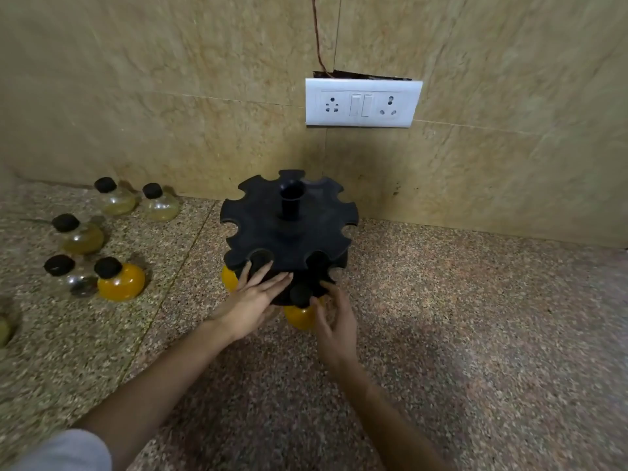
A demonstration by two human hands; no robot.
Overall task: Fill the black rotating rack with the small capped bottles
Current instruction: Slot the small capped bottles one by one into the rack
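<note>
both hands are at the near edge of the black rack (289, 232), which stands upright on the speckled counter (475, 334), its centre post (290, 198) pointing straight up. the left hand (253, 305) lies flat and spread against the rack's lower front, fingers wide, gripping nothing. just to its right, the right hand (334, 321) curls loosely around an orange bottle (300, 312) with a black cap (301, 294) — fingers part open, touching or nearly so; i cannot tell if it truly grips. that bottle stands upright, cap up, neck at a notch in the lower tier. behind the left hand's fingertips another orange bottle (229, 277) peeks out beside the rack. the top tier's scalloped notches sit empty all round. far left of the left hand, five loose capped bottles (119, 280) stand upright, well apart from the rack. right of the right hand the counter lies open — behind the rack, the wall (170, 96) and a white socket plate (362, 103).
</note>
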